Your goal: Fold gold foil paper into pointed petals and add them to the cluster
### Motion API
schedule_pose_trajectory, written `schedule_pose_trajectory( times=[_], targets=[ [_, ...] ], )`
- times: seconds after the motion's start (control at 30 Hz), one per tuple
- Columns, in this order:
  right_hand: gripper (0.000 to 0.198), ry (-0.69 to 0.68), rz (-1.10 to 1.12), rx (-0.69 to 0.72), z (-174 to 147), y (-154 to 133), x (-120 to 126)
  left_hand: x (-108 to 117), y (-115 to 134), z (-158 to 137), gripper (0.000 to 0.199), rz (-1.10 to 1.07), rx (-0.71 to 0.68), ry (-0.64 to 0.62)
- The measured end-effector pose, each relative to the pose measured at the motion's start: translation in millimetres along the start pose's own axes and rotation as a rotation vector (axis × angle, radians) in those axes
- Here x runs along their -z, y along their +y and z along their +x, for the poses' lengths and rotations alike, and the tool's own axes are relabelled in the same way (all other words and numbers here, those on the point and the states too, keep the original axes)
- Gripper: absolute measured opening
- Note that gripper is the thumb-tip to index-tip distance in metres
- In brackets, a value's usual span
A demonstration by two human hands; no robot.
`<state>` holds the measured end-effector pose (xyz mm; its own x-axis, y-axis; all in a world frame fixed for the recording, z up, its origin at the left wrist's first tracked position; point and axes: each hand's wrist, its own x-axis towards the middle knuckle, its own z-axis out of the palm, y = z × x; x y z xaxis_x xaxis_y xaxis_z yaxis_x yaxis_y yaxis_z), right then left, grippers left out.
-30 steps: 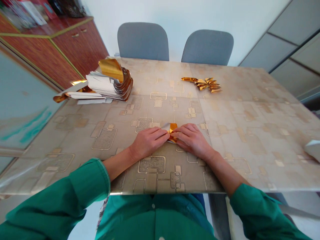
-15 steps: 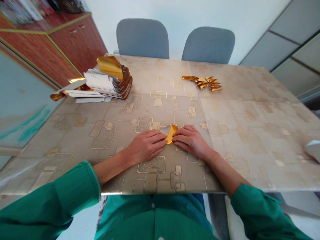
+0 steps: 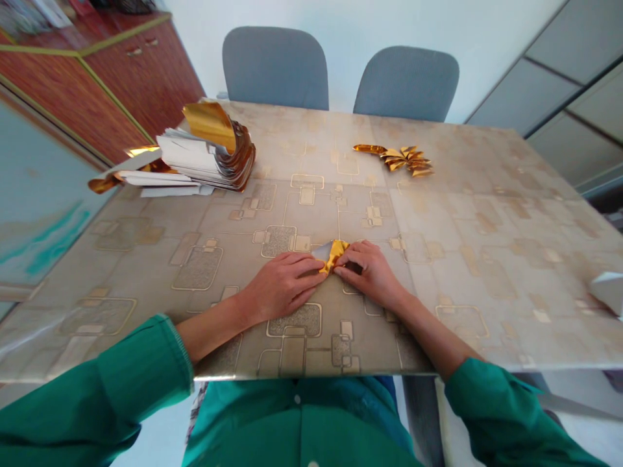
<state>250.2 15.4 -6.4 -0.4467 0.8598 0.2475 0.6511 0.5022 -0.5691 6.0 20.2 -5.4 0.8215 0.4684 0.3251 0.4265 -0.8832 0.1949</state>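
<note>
A small sheet of gold foil paper [image 3: 335, 251] lies partly folded on the table in front of me, its pale back showing at the left corner. My left hand [image 3: 291, 279] comes from the left with its fingers together, their tips holding the sheet's left edge down. From the right, my right hand [image 3: 368, 269] pinches the lower right edge between thumb and fingertips, the fingers curled. The gold side looks creased and bent between the two hands. My fingers cover part of its edges.
A thick stack of gold and white paper sheets [image 3: 187, 159] stands at the back left of the patterned table [image 3: 272, 211]. Folded gold foil pieces [image 3: 405, 160] lie at the back right. A white object [image 3: 607, 288] sits at the right edge. Two grey chairs [image 3: 276, 68] stand behind.
My right hand's fingers have curled into a tighter pinch, and the foil paper's right part is now bent and raised. My left hand stays nearly in place. The view has shifted slightly.
</note>
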Motion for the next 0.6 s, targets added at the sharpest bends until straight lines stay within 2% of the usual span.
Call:
schedule_pose_trajectory(
  times=[0.3,0.47,0.6],
  targets=[
    [0.012,0.019,-0.095,-0.163,4,-9,-8,1,0,-2,0.033,-0.149,0.066,-0.006],
    [0.013,0.003,-0.097,-0.18,5,-11,-6,2,3,-2,0.042,-0.135,0.108,-0.028],
    [0.011,-0.001,-0.114,-0.199,5,-13,-6,3,5,-1,0.046,-0.09,0.07,-0.065]
  ],
)
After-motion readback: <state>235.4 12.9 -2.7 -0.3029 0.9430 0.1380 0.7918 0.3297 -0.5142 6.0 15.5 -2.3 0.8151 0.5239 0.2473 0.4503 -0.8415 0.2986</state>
